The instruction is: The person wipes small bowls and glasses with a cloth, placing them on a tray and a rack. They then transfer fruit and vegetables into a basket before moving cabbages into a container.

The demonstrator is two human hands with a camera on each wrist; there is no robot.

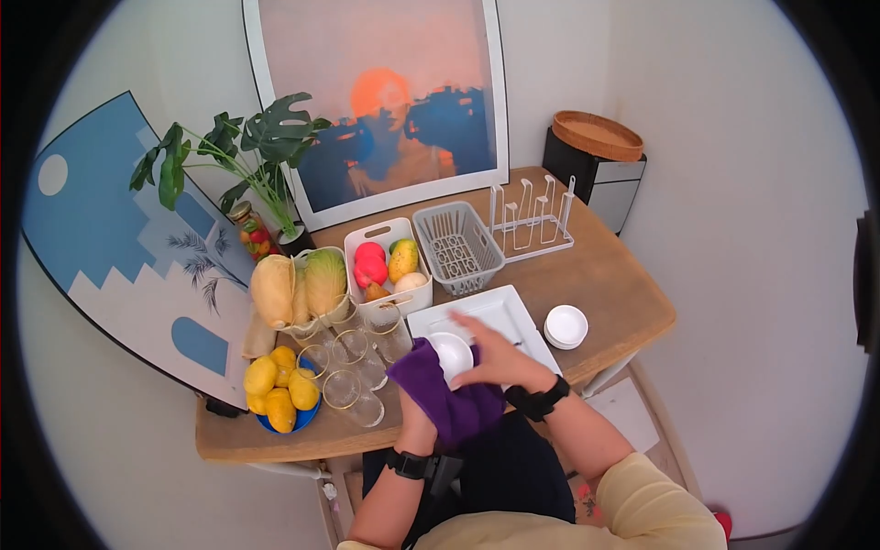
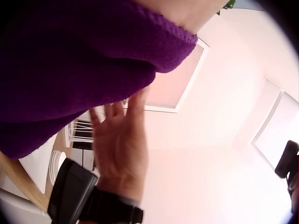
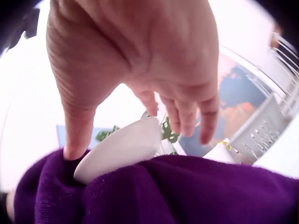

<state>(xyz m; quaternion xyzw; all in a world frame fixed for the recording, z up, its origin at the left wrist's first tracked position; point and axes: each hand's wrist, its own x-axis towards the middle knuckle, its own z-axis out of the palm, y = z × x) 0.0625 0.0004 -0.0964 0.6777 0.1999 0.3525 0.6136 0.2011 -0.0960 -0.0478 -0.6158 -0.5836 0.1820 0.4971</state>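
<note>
A purple cloth [image 1: 451, 411] wraps the underside of a small white bowl [image 1: 450, 352], held up above the near edge of the table. My left hand [image 1: 417, 423] holds the cloth and bowl from below, its fingers hidden by the fabric. Over the bowl's right side, my right hand [image 1: 500, 356] has its fingers spread. In the right wrist view, the thumb of that hand [image 3: 135, 56] touches the cloth [image 3: 154, 196] beside the tilted bowl [image 3: 124, 147], while the other fingers extend past the rim. The left wrist view shows mostly cloth [image 2: 79, 70].
A white square tray [image 1: 527, 323] lies just beyond the hands, with stacked white bowls [image 1: 566, 327] to its right. Several glasses [image 1: 342, 390] and a blue plate [image 1: 314, 417] of lemons stand left. Behind are a grey basket [image 1: 458, 249], white produce bin [image 1: 403, 298] and cup rack [image 1: 541, 249].
</note>
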